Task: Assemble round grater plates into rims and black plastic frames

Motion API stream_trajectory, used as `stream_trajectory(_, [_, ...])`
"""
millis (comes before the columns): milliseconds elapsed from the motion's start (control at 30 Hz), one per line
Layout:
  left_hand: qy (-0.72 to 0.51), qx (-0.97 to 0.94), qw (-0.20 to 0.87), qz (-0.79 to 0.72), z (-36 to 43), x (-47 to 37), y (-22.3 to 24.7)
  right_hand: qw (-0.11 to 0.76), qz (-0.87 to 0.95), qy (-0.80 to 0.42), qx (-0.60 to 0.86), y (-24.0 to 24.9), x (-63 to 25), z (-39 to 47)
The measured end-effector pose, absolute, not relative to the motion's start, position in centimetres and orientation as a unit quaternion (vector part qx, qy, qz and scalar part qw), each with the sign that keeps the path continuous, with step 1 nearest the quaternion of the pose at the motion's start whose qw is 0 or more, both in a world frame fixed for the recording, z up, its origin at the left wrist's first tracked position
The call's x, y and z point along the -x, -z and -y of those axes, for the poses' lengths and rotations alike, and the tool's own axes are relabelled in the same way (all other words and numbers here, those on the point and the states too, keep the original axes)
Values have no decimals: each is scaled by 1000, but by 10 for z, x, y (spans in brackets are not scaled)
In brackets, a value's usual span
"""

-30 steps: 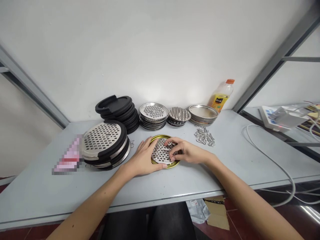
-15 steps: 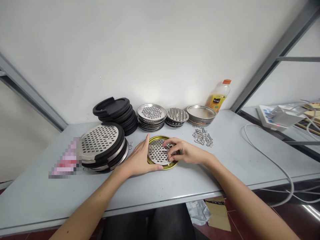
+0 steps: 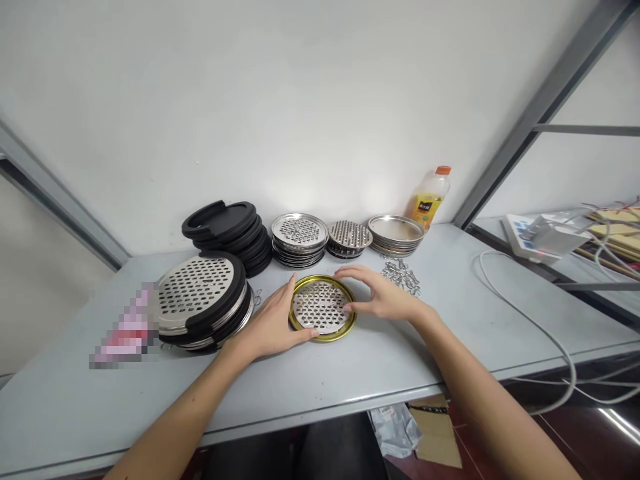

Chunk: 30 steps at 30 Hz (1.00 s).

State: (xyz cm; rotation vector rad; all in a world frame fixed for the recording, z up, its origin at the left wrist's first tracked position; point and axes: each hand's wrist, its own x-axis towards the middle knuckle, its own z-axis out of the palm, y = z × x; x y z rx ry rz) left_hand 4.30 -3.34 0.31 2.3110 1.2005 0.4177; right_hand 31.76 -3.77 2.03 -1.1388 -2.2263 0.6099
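A perforated metal grater disc (image 3: 323, 307) lies inside a gold-rimmed round ring (image 3: 334, 337) on the grey table. My left hand (image 3: 270, 323) is at the ring's left side, thumb and fingers spread around its edge, with the thumb touching the front left rim. On the right, my right hand (image 3: 383, 297) is open, its index finger over the back right rim and its thumb tip at the right part of the disc. Neither hand lifts anything.
A stack of black-rimmed graters (image 3: 200, 293) stands left, black rings (image 3: 225, 227) behind. Along the wall are grater discs (image 3: 300, 233), smaller discs (image 3: 350, 237), metal plates (image 3: 397, 230) and a bottle (image 3: 430, 200). Metal clips (image 3: 401, 275) and a white cable (image 3: 530, 320) lie right.
My right hand's fingers have opened and moved off the disc's middle to the right rim. More of the disc now shows. My left hand stays beside the ring. The view has shifted slightly.
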Motion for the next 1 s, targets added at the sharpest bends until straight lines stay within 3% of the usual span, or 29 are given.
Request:
stream_trajectory(167, [-175, -854, 225, -435, 33, -46, 1, 256, 817, -197, 477, -8, -323, 30])
stream_trajectory(700, [-210, -855, 243, -408, 31, -56, -8, 206, 848, -259, 414, -12, -305, 27])
stream_trajectory(1000, [-197, -858, 243, -407, 33, -58, -11, 241, 851, -250, 394, -16, -306, 25])
